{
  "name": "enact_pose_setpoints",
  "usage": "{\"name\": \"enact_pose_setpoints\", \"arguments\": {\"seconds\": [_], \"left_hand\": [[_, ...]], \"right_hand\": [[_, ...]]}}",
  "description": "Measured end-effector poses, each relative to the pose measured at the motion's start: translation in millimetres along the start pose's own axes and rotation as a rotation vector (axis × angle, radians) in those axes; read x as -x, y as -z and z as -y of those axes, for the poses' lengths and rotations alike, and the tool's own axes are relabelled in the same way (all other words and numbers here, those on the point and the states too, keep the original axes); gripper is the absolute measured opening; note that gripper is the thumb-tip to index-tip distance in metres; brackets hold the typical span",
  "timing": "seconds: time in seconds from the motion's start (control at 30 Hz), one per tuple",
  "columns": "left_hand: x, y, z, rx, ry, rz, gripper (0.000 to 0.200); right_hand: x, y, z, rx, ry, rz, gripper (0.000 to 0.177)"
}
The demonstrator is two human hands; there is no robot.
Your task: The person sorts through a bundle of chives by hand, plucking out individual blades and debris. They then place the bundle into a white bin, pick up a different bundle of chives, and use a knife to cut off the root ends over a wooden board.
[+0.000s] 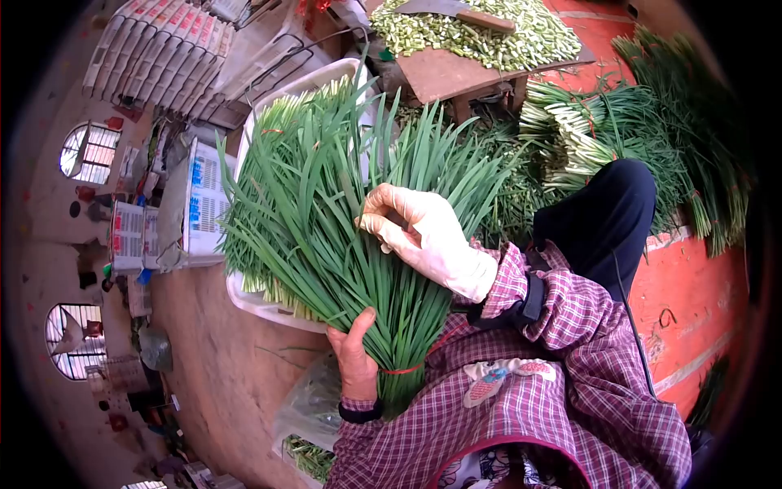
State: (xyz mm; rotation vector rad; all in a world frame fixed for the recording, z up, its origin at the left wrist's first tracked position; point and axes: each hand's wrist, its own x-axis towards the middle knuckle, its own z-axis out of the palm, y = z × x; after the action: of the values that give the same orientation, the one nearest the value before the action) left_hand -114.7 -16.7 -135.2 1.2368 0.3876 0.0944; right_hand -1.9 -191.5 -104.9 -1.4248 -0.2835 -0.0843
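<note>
Picking through leaves [314, 191] goes best with the left hand [355, 359] cupped snugly round the bundle [399, 338], right hand [432, 242] pinched narrow and light, though I can't tell on what.

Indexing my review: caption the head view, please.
Left hand holds a tied green bunch, gloved right hand at its leaves.

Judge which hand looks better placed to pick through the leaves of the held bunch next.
Right, probably: the gloved right hand is already over the leaves, fingertips drawn together, while the left hand steadies the bunch beside its red band.
</note>
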Motion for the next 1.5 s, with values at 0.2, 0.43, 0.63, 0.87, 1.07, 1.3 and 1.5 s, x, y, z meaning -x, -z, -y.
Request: {"name": "enact_pose_setpoints", "arguments": {"seconds": [0.2, 0.43, 0.63, 0.87, 1.07, 1.3, 1.5], "left_hand": [[-1, -4, -1, 0.002, 0.018, 0.029, 0.047], [-2, -21, -8, -0.014, 0.001, 0.07, 0.05], [2, -15, 1, -0.008, -0.013, 0.081, 0.053], [3, -11, 1, -0.031, 0.05, 0.089, 0.056], [5, -12, 0, 0.008, 0.029, 0.078, 0.051], [4, -5, 2, -0.013, 0.041, 0.116, 0.058], [0, 2, 7, -0.012, 0.037, 0.111, 0.057]], "right_hand": [[3, -11, -16, -0.556, -0.169, 0.005, 0.013], [-2, -5, -16, -0.78, -0.246, -0.181, 0.015], [-46, 62, -12, -0.947, 0.121, -0.391, 0.01], [-51, 131, 6, -0.527, 0.047, -0.305, 0.031], [-46, 119, 10, 0.093, -0.013, -0.044, 0.023], [-51, 115, 3, 0.383, 0.021, 0.142, 0.031], [-47, 107, 6, 0.306, -0.127, 0.215, 0.032]]}}
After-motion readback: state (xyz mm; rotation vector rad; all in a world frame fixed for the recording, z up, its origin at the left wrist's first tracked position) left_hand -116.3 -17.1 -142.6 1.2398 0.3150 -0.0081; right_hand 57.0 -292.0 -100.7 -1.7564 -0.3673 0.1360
